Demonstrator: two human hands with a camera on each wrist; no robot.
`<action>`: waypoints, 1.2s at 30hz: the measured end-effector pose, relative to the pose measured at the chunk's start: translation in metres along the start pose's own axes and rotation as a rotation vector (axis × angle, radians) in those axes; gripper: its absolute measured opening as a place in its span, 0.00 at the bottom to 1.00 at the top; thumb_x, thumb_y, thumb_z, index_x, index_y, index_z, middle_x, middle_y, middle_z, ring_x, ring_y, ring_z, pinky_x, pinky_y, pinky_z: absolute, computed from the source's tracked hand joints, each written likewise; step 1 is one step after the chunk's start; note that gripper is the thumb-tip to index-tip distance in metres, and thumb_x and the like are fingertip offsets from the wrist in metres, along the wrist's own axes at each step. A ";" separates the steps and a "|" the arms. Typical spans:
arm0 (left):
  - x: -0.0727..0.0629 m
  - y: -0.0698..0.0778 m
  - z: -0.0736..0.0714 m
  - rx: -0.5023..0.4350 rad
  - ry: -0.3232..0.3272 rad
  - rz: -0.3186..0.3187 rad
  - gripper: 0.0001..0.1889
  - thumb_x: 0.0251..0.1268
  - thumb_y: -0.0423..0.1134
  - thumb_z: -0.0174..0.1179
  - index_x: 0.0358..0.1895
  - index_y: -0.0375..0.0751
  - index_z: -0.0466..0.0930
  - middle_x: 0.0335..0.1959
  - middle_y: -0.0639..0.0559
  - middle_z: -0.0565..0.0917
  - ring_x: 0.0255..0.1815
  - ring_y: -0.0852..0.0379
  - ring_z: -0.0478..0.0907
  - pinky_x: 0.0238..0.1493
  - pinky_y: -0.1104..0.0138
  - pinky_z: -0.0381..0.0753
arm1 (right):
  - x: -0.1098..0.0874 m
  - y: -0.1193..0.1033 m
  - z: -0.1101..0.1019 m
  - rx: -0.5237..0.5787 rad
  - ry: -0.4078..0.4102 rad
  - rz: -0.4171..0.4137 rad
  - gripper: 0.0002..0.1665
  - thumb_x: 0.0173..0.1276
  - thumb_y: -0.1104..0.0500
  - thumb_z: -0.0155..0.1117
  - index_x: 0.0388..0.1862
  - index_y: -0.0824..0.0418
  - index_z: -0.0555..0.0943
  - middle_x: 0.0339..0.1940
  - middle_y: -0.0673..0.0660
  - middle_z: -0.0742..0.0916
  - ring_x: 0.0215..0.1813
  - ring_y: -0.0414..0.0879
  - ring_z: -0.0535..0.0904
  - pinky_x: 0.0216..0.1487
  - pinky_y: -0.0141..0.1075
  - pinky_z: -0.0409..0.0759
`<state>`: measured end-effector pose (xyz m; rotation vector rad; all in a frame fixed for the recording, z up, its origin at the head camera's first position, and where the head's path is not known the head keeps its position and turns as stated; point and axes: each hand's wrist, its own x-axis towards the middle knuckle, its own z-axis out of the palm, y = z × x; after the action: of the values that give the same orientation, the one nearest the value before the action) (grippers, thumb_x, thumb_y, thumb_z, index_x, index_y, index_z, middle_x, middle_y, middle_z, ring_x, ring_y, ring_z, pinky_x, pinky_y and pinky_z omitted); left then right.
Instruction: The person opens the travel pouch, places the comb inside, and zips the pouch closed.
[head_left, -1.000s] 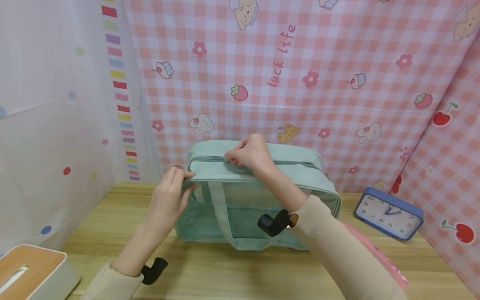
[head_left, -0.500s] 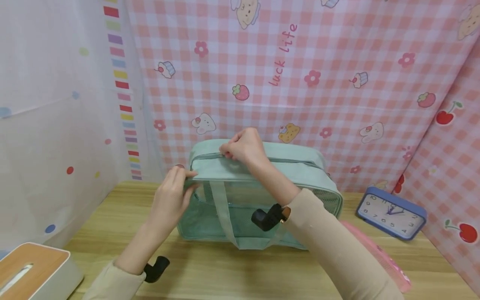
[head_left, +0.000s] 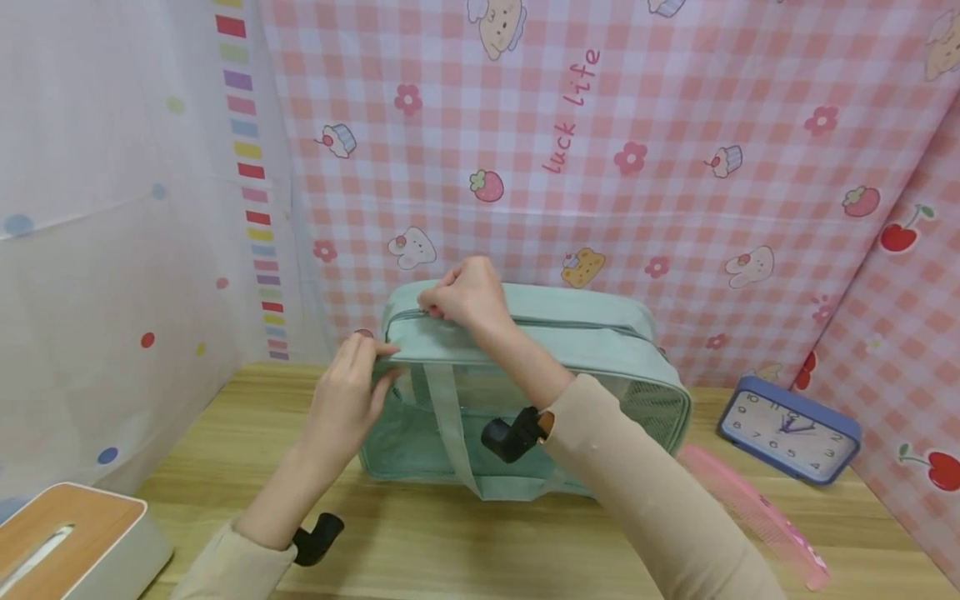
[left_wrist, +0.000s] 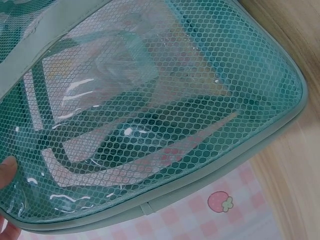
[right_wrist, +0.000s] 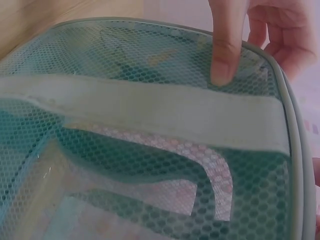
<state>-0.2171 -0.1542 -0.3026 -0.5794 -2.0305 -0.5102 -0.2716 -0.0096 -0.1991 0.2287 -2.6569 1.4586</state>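
A mint-green zip bag with see-through mesh sides stands upright on the wooden table, its handle strap hanging down the front. My left hand grips its upper left corner, thumb in front and fingers at the top edge. On the top, toward the left end, my right hand pinches the zipper pull, which the fingertips hide. The zipper runs to the right behind that hand. In the left wrist view the mesh panel fills most of the frame, with fingertips at the left edge.
A pink comb lies right of the bag, partly behind my right sleeve. Beyond it is a blue clock. A white tissue box with a wooden top stands front left. Patterned cloth hangs close behind the bag.
My right hand has slid left along the zipper toward the bag's left end. My left hand keeps its hold on the corner. More of the comb shows now beside the right sleeve.
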 end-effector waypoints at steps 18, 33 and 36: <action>-0.003 0.010 0.006 -0.014 0.001 0.002 0.15 0.44 0.26 0.68 0.35 0.31 0.74 0.30 0.42 0.76 0.32 0.50 0.76 0.34 0.63 0.82 | -0.006 -0.002 0.025 -0.146 0.025 -0.131 0.17 0.52 0.63 0.66 0.06 0.59 0.75 0.11 0.53 0.82 0.11 0.39 0.68 0.11 0.25 0.57; -0.003 -0.001 0.000 0.017 -0.076 -0.018 0.16 0.42 0.26 0.69 0.37 0.32 0.74 0.31 0.43 0.76 0.34 0.49 0.77 0.35 0.62 0.82 | -0.012 0.032 -0.049 -0.221 -0.034 -0.184 0.13 0.57 0.53 0.67 0.33 0.62 0.86 0.36 0.57 0.87 0.38 0.47 0.81 0.38 0.35 0.81; 0.004 -0.005 -0.008 0.032 -0.186 -0.044 0.16 0.44 0.26 0.68 0.38 0.32 0.73 0.33 0.42 0.77 0.36 0.48 0.77 0.37 0.60 0.82 | -0.011 0.059 -0.090 -0.216 0.030 -0.088 0.16 0.58 0.52 0.65 0.37 0.64 0.84 0.40 0.60 0.86 0.42 0.49 0.79 0.43 0.38 0.80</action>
<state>-0.2166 -0.1620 -0.2958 -0.5817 -2.2282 -0.4635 -0.2696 0.0981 -0.2017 0.2982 -2.7150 1.1299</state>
